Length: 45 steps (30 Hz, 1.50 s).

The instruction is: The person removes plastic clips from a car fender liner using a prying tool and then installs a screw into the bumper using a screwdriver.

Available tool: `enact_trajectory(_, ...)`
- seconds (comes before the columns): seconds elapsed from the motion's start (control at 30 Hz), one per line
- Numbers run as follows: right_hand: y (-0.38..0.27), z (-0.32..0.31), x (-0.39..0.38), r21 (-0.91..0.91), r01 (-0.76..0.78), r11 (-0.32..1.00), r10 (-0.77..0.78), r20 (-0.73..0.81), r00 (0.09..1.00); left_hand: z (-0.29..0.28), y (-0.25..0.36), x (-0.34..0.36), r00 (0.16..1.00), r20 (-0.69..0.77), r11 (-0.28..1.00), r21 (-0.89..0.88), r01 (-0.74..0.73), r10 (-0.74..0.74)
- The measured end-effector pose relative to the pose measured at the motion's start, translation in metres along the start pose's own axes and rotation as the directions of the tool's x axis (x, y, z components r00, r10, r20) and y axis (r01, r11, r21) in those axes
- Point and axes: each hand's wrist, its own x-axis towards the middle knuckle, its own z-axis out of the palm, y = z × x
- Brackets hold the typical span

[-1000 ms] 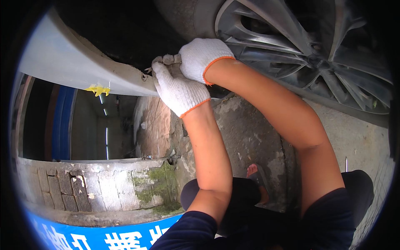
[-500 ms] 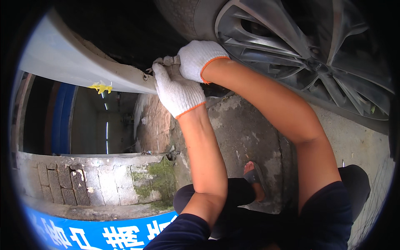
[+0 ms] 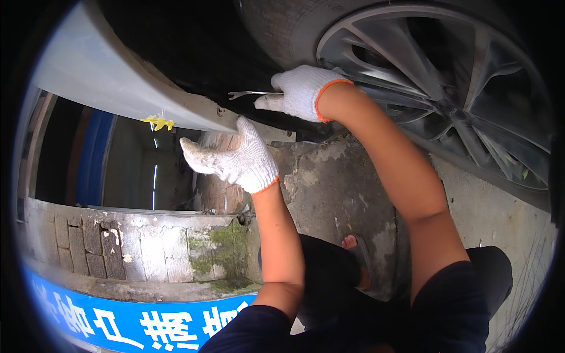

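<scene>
White cloth gloves (image 3: 257,165) with orange wrist edges cover the hands of a person in dark clothes (image 3: 335,312). The right hand (image 3: 303,94) pinches a thin, shiny metal tool (image 3: 253,93). The tool sticks out to the left, and its far end splits into a little fork. It shows against the black hollow (image 3: 194,53) beside the wheel, near the edge of a pale car panel (image 3: 118,82). It is hard to tell if the fork touches anything.

The left hand (image 3: 235,159) is spread, with its thumb up and its fingers reaching to the left. The thumb is over the low edge of the panel, but whether they touch cannot be told. The fingertips (image 3: 191,150) look brown and dirty. The two hands are apart. Near the thumb, the panel has a small hole (image 3: 220,110). Farther left, a yellow patch (image 3: 159,122) shows at the panel's low edge.

A big wheel (image 3: 444,110) with gray spokes is at the upper right, inside a dark tire (image 3: 276,29). Below, a foot in a sandal (image 3: 360,253) rests on rough gray ground (image 3: 329,182). At the lower left is a brick wall (image 3: 153,253) with green moss (image 3: 229,244), and under it a blue banner (image 3: 132,315).
</scene>
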Motion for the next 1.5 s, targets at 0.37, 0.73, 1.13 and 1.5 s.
enact_trajectory(0.37,0.018,0.039,0.009,0.086,0.140,0.986,-0.126,-0.155,0.980,0.032,-0.016,-0.019,0.959,0.164,0.790,-0.543,0.284,-0.231)
enact_trajectory(0.73,0.009,0.072,0.045,0.235,0.149,0.961,-0.092,-0.237,0.967,0.056,-0.056,-0.034,0.998,0.058,0.898,-0.440,-0.006,0.035)
enact_trajectory(1.13,0.003,0.081,0.072,0.024,0.481,0.876,-0.454,-0.294,0.841,0.091,-0.054,-0.047,0.995,-0.055,0.807,-0.581,-0.101,0.085)
enact_trajectory(1.5,0.000,0.084,0.069,-0.163,0.361,0.918,-0.392,-0.501,0.772,0.099,-0.054,-0.049,0.989,-0.129,0.868,-0.481,-0.124,0.070)
